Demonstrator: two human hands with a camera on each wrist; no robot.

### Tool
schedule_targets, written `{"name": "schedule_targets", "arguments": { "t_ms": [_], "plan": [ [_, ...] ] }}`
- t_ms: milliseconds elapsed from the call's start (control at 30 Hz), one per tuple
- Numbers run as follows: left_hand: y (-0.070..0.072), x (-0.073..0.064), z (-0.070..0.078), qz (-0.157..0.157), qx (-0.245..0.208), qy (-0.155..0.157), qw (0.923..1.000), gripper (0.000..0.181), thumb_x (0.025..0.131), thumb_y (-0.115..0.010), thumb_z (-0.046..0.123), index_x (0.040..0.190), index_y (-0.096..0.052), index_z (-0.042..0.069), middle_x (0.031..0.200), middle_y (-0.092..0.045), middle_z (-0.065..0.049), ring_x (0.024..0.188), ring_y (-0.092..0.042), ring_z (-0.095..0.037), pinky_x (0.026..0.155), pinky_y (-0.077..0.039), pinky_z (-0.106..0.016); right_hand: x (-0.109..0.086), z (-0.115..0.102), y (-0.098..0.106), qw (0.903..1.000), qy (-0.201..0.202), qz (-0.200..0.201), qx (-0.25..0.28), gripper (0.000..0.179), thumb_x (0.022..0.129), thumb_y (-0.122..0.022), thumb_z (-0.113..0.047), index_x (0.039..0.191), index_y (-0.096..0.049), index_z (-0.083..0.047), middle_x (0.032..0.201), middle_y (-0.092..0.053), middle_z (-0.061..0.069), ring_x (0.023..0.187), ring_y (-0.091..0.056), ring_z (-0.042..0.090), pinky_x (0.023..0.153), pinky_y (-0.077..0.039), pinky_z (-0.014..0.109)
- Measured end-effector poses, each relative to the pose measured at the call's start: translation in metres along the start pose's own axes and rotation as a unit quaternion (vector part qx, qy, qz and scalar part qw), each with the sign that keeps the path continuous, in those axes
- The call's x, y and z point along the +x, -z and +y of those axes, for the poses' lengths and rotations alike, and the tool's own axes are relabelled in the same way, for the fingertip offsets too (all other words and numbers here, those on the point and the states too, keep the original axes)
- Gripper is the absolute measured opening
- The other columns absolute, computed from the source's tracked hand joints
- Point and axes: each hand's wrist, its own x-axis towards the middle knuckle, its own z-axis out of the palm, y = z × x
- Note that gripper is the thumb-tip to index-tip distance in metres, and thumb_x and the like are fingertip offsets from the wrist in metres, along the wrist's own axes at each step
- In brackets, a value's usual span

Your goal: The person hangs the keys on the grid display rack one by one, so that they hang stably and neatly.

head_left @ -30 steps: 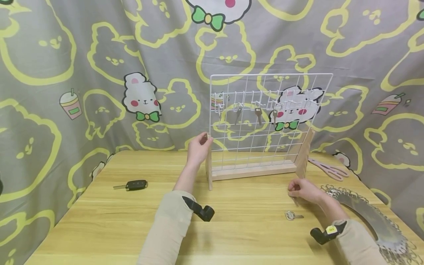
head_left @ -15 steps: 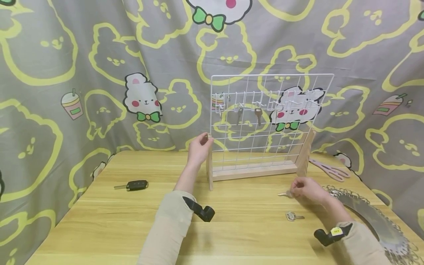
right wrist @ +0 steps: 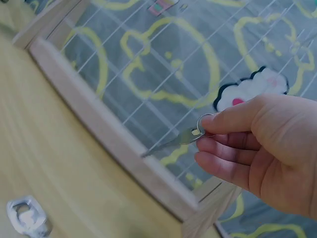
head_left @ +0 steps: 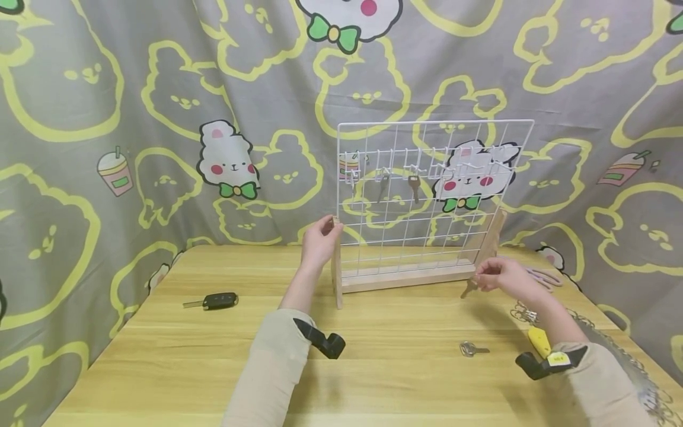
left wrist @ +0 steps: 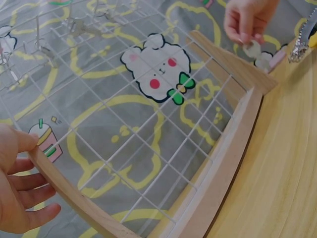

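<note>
My right hand point(head_left: 501, 277) pinches a key point(head_left: 469, 287) by its ring between thumb and fingers, in front of the rack's right end. In the right wrist view this key point(right wrist: 185, 136) points away from the fingertips. At the rack's other end, my left hand point(head_left: 321, 240) holds the top of the wooden side post point(head_left: 337, 267), thumb against it; its lower fingers hang loosely in the left wrist view. The white wire grid rack point(head_left: 405, 231) stands upright with hooks along its upper part. Keys hang there, among them a brown one point(head_left: 414, 187) and a grey one point(head_left: 383, 187).
Another key point(head_left: 474, 349) lies on the wooden table point(head_left: 395, 379). A black car key point(head_left: 220, 300) is at the left. Pink scissors point(head_left: 544, 279) lie behind my right arm. A curved grey strip edged with metal rings point(head_left: 525, 312) and a yellow piece point(head_left: 539, 342) are partly hidden beneath it.
My right hand has lifted the key and moved up toward the rack's right end. The yellow piece now shows beside the right forearm. My left hand stays on the post.
</note>
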Motion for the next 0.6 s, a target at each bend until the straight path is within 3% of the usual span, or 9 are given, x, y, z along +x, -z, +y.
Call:
{"name": "schedule_targets", "arguments": {
  "t_ms": [367,600],
  "plan": [
    [0.000,0.001,-0.001,0.002,-0.003,-0.007,1.0000,0.050,0.091,-0.060,0.023,0.135,-0.046,0.006,0.127,-0.054,-0.014,0.117,-0.050,-0.027,0.100,-0.041,-0.036,0.009,-0.040,0.026,0.9971,0.020,0.065,-0.035,0.025,0.092,-0.058,-0.014,0.102,-0.056,0.009,0.085,-0.063,0.010,0.076,-0.062,0.016,0.067,-0.054,0.025],
    [0.000,0.000,-0.001,0.001,-0.001,-0.007,1.0000,0.050,0.090,-0.060,0.023,0.135,-0.046,0.006,0.127,-0.055,-0.014,0.117,-0.050,-0.027,0.100,-0.041,-0.036,0.017,-0.064,0.039,0.9929,0.040,0.097,-0.055,0.027,0.092,-0.058,-0.014,0.104,-0.057,0.010,0.079,-0.064,0.006,0.069,-0.060,0.009,0.062,-0.054,0.023]
  ]
}}
